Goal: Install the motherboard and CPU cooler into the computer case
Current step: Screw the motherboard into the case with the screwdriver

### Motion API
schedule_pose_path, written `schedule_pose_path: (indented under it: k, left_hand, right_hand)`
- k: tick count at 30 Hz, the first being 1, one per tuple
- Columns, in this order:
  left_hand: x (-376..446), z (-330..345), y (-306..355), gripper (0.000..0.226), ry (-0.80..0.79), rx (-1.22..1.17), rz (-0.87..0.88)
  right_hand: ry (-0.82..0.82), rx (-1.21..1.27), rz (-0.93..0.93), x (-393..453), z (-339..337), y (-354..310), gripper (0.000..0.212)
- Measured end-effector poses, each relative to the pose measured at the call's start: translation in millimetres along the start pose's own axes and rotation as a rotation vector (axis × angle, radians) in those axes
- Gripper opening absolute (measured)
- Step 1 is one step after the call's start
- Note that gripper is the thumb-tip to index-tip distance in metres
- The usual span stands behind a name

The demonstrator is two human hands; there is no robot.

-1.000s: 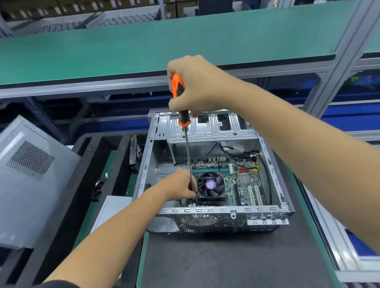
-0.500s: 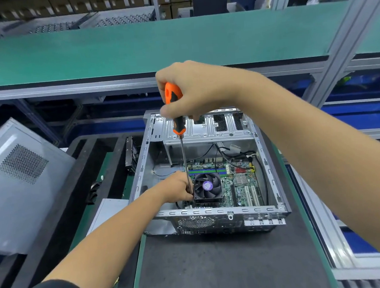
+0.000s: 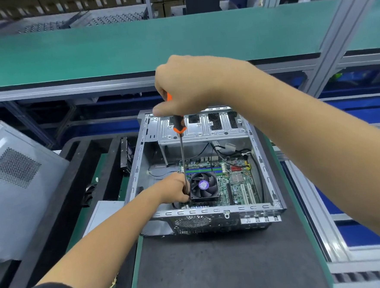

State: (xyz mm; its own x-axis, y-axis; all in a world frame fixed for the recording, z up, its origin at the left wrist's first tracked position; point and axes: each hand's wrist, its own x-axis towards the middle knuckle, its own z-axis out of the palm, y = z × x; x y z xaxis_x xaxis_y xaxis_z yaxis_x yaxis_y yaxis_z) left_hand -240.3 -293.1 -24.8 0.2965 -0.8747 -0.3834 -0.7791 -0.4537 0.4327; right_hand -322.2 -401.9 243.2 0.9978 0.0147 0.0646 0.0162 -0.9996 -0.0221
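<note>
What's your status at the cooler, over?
Right hand grips screwdriver handle; left hand steadies shaft beside CPU cooler. Motherboard in case. Nothing blocking.

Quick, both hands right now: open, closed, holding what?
Left hand: fingers curled around the screwdriver shaft, low beside the cooler fan.
Right hand: gripping the screwdriver's orange handle from above.

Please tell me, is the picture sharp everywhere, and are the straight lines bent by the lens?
Head view: the motherboard and fan look fairly sharp; the right hand on the screwdriver is slightly soft; the green shelf and frame rails bow near the edges, a wide-angle effect; light is even, without strong glare.
</note>
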Motion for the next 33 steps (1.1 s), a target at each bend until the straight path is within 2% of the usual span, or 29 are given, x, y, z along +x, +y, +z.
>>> schedule_pose_path:
  k: [2,4,8,9,12,14,18,21,23,26,28,30,33]
  left_hand:
    - [-0.8,-0.5,0.2,0.010,0.012,-0.001,0.017]
    - [-1.4,-0.1,-0.8,0.010,0.017,0.003,0.030]
    - [-1.9,0.6,-1.1,0.014,0.018,0.022,0.059]
    - [-2.3,0.4,-1.1,0.013,0.022,0.022,0.062]
    - [-2.3,-0.3,-1.9,0.013,0.025,0.018,0.057]
    - [-2.2,-0.6,-2.0,0.013,0.021,0.017,0.047]
    - [-1.7,-0.3,-1.4,0.013,0.024,0.015,0.044]
    - [-0.9,0.1,-1.8,0.012,0.015,0.017,0.048]
    - [-0.8,0.0,-2.6,0.009,0.014,0.006,0.047]
    - [-1.1,0.4,-3.0,0.008,0.019,-0.007,0.049]
    - [-2.1,0.1,-3.3,0.014,0.019,0.003,0.042]
    - [-2.2,-0.2,-3.6,0.019,0.021,0.001,0.040]
    - [-1.6,-0.4,-3.5,0.019,0.022,-0.005,0.045]
  right_hand:
    - [-0.137,0.034,-0.039,0.9,-7.3,1.2,0.023]
    - [-0.193,0.143,-0.083,-2.7,-12.3,-0.8,0.011]
    - [-0.063,0.190,-0.185,-6.6,-8.6,-11.4,0.006]
    - [-0.036,0.175,-0.188,-5.1,-6.0,-13.5,0.008]
    - [0.044,0.074,-0.102,0.5,1.6,-14.4,0.032]
    - [0.053,0.037,-0.033,-0.1,3.1,-11.7,0.039]
    - [-0.118,0.040,-0.057,-1.6,-5.8,-8.1,0.028]
    - [-0.251,0.204,-0.106,-4.7,-13.7,-6.5,0.018]
    - [-0.186,0.241,-0.146,-6.2,-12.1,-7.4,0.016]
    - [-0.018,0.162,-0.139,-1.0,-3.3,-6.4,0.009]
    - [0.034,0.087,-0.066,3.2,2.2,-5.1,0.030]
    - [0.048,0.072,-0.015,2.8,4.3,-4.3,0.038]
    - [-0.055,0.074,-0.057,-0.4,-1.1,-2.7,0.026]
